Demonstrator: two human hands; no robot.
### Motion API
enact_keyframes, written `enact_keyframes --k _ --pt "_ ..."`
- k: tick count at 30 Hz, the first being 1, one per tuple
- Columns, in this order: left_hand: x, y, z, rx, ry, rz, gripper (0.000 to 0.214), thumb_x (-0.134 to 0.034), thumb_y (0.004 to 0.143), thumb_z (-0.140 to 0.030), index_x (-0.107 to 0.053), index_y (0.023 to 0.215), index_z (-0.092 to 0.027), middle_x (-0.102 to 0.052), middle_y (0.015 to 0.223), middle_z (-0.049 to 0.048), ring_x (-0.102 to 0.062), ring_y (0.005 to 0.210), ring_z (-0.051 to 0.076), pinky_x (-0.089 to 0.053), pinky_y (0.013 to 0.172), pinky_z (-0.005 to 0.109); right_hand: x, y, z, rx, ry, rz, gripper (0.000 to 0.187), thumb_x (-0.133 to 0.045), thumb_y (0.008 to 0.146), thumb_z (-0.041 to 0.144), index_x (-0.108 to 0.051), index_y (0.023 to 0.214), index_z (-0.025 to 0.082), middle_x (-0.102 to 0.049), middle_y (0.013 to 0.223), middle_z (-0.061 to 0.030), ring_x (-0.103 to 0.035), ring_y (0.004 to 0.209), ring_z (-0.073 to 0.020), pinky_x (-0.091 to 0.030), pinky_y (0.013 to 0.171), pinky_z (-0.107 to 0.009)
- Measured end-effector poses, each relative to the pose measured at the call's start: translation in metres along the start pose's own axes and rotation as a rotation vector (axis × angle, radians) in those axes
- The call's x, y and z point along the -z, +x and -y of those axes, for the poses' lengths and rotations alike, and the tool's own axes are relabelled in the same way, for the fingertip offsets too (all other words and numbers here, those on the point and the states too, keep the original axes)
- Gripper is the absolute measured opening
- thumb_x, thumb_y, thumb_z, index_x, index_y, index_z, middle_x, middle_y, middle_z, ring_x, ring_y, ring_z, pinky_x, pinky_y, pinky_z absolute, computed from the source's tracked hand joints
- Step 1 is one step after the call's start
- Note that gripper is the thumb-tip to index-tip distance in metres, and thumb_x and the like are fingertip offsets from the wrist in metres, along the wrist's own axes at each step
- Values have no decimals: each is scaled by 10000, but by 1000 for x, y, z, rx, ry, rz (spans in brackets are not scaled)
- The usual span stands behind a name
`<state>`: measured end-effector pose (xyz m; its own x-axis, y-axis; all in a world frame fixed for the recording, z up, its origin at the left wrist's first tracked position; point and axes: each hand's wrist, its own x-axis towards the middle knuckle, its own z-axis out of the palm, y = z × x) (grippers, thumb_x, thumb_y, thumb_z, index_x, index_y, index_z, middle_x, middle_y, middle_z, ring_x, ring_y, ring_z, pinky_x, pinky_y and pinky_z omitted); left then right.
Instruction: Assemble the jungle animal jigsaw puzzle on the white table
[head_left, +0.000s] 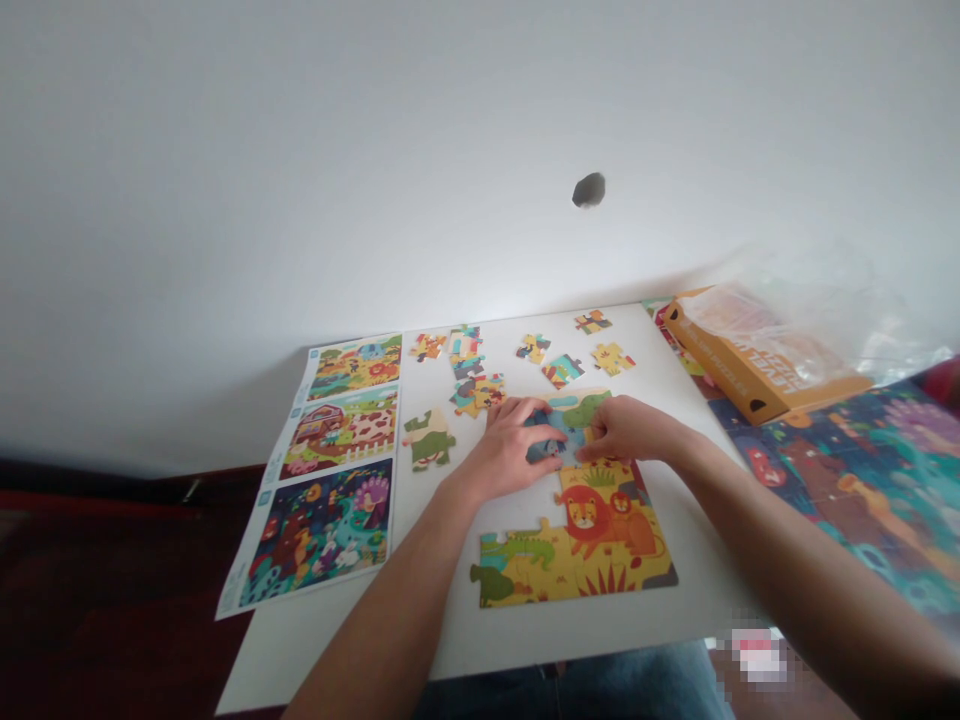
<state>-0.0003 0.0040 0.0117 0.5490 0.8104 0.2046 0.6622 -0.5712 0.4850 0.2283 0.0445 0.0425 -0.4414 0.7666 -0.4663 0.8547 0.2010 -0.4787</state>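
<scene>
A partly joined jigsaw (577,550) with a lion and a crocodile lies on the white table (337,640) in front of me. My left hand (510,445) and my right hand (626,430) meet at its upper edge. Both press with curled fingers on a blue and green piece (570,420) at the top of the assembled part. Loose pieces lie beyond the hands: a green one (429,440) to the left, a stack (466,350) and several small ones (562,370) near the wall.
A printed sheet with three picture guides (330,470) lies at the table's left edge. An orange box (757,370) under clear plastic wrap sits at the right, with a finished dark puzzle (862,480) beside it. A white wall rises behind the table.
</scene>
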Motion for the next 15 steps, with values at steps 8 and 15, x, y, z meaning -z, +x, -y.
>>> enact_keyframes --k 8,15 --pt "1 0 2 17 19 -10 489 -770 783 -393 -647 1237 -260 -520 1351 102 -427 1299 315 -323 1137 520 5 3 -7 48 16 -88 462 -642 764 503 -534 434 198 -535 431 4 -457 455 -117 -285 487 -270" --pt "1 1 -1 -6 73 52 593 -730 792 -504 -591 1318 -266 -411 1510 93 -324 1391 334 -280 1163 549 16 1 -11 -45 4 -88 385 -620 771 434 -561 481 188 -566 446 -10 -512 463 -128 -326 491 -256"
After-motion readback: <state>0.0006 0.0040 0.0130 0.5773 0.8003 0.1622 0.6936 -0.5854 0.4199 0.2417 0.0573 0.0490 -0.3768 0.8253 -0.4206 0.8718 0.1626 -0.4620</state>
